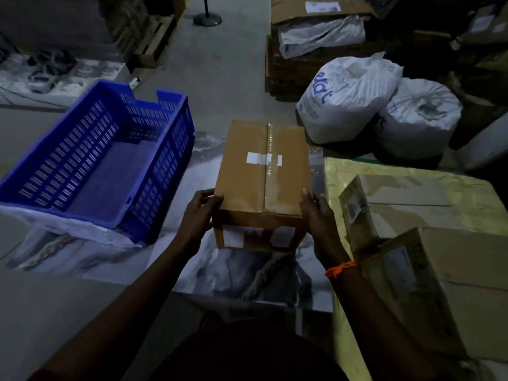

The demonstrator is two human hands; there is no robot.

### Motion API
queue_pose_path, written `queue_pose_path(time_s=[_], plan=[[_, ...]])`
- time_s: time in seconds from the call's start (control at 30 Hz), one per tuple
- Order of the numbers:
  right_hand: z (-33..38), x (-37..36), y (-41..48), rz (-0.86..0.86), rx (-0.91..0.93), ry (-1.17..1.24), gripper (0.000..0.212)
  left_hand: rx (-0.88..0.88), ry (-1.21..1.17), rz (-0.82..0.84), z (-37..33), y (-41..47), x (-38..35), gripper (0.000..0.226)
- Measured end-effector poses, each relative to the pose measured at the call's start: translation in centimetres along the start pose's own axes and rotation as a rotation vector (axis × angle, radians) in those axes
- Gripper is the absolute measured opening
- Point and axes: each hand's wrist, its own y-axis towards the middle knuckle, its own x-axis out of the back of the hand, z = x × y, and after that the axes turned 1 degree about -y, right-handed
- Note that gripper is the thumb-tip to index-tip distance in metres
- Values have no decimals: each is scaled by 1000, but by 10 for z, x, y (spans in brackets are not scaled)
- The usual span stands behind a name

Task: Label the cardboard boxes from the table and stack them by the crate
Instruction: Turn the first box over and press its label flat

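A taped brown cardboard box [261, 174] is in the middle of the head view, over a marbled sheet on the floor, just right of the blue plastic crate [90, 166]. A small white label sits on its top, and two pale labels are on its near face. My left hand [199, 215] grips the box's near left corner. My right hand [320, 221], with an orange thread at the wrist, grips the near right corner. Two more cardboard boxes [398, 204] [453, 284] lie on the yellow-covered table [467, 193] at the right.
Two tied white sacks [349, 97] sit behind the table at the right. Stacked cartons [302, 50] stand beyond them. A post base [207, 19] stands on the aisle floor far ahead. Pallets and clutter line the far left.
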Motion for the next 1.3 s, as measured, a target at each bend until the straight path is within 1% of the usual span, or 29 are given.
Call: queue_pose_path(time_s=[0.07,0.13,0.2,0.3,0.33,0.4,0.47,0.53,0.63,0.73,0.83,0.9,0.93,1.0,1.1,1.13,1.2,1.3], plan=[[-11,-1,-8,-6,-18,-32,68,30,7,-25,13,-4,1,18],[-19,-1,-15,-28,-28,-64,83,39,1,-26,22,-10,1,15],[-24,1,-22,-60,-36,-97,89,35,13,-20,29,-19,2,17],[-28,5,-36,-74,-53,-124,83,11,36,-2,39,-36,8,30],[-29,8,-42,-73,-59,-133,77,17,46,3,42,-43,11,37],[-33,14,-53,-66,-64,-138,59,39,79,2,49,-54,18,45],[-34,21,-62,-69,-69,-147,42,52,108,14,54,-62,23,41],[-37,27,-63,-70,-67,-167,37,68,93,38,52,-65,25,36],[-32,28,-48,-60,-53,-185,44,54,67,56,39,-53,22,36],[-19,21,-20,-41,10,-228,54,9,136,31,24,-18,16,42],[-3,10,16,-43,43,-271,59,-51,211,11,10,18,10,57],[5,1,38,-41,18,-283,64,-87,255,20,0,36,5,71],[8,-3,47,-29,-1,-277,66,-100,261,29,-4,43,1,74],[11,-9,64,15,-31,-260,72,-88,259,58,-12,54,-7,74],[10,-13,80,58,-47,-221,85,-32,252,86,-21,59,-19,66],[10,-13,82,68,-61,-210,85,-31,255,93,-22,58,-22,62],[13,-13,79,102,-70,-214,77,-40,254,95,-23,56,-27,56],[19,-10,70,89,-37,-205,61,-71,237,96,-26,56,-32,60]])
